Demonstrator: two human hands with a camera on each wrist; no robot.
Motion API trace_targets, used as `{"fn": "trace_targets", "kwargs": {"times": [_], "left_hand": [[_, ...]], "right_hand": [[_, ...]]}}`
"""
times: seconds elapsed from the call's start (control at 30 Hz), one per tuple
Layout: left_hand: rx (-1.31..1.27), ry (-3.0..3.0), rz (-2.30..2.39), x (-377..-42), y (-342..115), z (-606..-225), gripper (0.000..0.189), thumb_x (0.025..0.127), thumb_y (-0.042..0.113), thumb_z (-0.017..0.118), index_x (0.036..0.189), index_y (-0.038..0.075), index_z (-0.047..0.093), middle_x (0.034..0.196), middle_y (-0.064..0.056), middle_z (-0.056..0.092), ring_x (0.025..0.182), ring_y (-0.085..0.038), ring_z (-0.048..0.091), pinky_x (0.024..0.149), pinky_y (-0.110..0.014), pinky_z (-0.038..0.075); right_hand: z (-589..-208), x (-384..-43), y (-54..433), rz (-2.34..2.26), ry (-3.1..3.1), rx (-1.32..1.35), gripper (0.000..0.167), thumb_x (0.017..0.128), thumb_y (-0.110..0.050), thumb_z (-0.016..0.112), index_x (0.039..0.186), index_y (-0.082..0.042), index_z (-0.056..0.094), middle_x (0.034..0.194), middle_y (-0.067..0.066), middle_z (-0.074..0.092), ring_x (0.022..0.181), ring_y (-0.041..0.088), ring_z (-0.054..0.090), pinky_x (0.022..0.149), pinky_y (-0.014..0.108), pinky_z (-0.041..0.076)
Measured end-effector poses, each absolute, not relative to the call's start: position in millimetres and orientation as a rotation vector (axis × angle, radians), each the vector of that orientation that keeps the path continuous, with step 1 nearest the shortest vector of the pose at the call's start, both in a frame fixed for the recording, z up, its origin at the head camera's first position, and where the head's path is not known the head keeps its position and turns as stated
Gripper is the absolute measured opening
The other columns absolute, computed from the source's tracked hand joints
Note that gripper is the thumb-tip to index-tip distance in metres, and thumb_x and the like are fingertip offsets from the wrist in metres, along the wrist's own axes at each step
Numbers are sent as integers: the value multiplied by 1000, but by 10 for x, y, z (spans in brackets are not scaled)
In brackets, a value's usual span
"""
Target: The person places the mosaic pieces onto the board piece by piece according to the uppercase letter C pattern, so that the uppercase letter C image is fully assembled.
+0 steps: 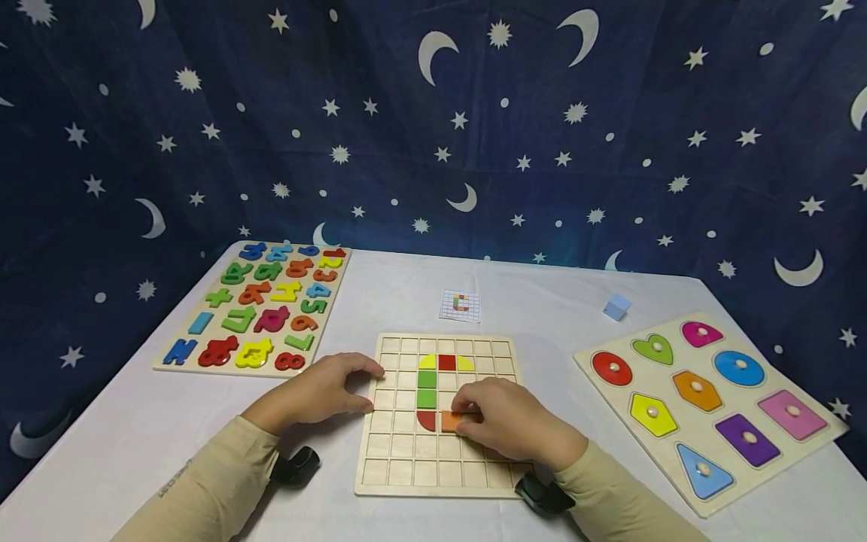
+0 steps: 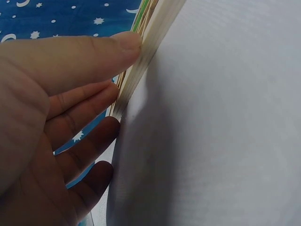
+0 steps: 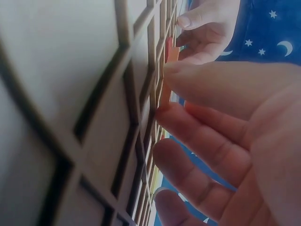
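A wooden grid board [image 1: 376, 482] lies flat before me. My left hand [image 1: 321, 388] rests at its left edge, thumb and fingertips against the side, as the left wrist view also shows. Between right thumb and fingers, my right hand [image 1: 511, 421] pinches an orange square tile [image 1: 448, 421] over a grid cell, right beside a red quarter-round tile [image 1: 426, 421]. Two green square tiles [image 1: 427, 389] run up from that one. At the top sit a yellow quarter-round tile [image 1: 428, 363], a red square tile [image 1: 447, 363] and another yellow quarter-round tile [image 1: 465, 363].
Behind the board lies a small pattern card [image 1: 460, 306]. A number puzzle board [image 1: 223, 304] is at the left, and a knobbed shape puzzle [image 1: 704, 399] at the right. A light blue cube [image 1: 617, 307] stands farther back, before a starry curtain [image 1: 406, 150].
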State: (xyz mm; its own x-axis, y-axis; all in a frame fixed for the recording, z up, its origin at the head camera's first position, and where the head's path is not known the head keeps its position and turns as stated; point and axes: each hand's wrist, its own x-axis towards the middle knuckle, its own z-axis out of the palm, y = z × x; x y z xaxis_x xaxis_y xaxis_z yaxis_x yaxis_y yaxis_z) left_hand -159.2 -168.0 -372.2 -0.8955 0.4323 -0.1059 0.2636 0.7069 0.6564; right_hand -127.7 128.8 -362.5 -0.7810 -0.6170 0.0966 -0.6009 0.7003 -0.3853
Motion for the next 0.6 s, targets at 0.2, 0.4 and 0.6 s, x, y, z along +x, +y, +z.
{"fn": "trace_targets", "kwargs": {"times": [0.2,0.4,0.6], "left_hand": [[549,2657,967,-1583,-1680,-3709,42,80,13,85,119,14,69,130,-6,61,130,-31,49,112,-52,36],[561,2659,963,-1587,-1686,-3718,43,80,13,85,119,13,69,130,-6,61,130,-32,49,111,-52,36],[593,2660,966,-1601,-1691,-3737,42,79,12,85,118,13,69,128,-5,62,129,-31,50,111,-52,36]], "right_hand": [[-3644,-1284,1286,-621,2871,-1035,10,81,-16,76,90,-19,70,85,-13,65,79,7,54,74,32,48],[-3644,-1286,1280,-625,2879,-1036,10,82,-15,75,90,-18,70,86,-12,66,78,7,53,72,31,48],[-3647,-1288,1270,-631,2881,-1025,11,81,-16,75,90,-19,70,84,-13,64,76,6,51,69,30,47]]}}
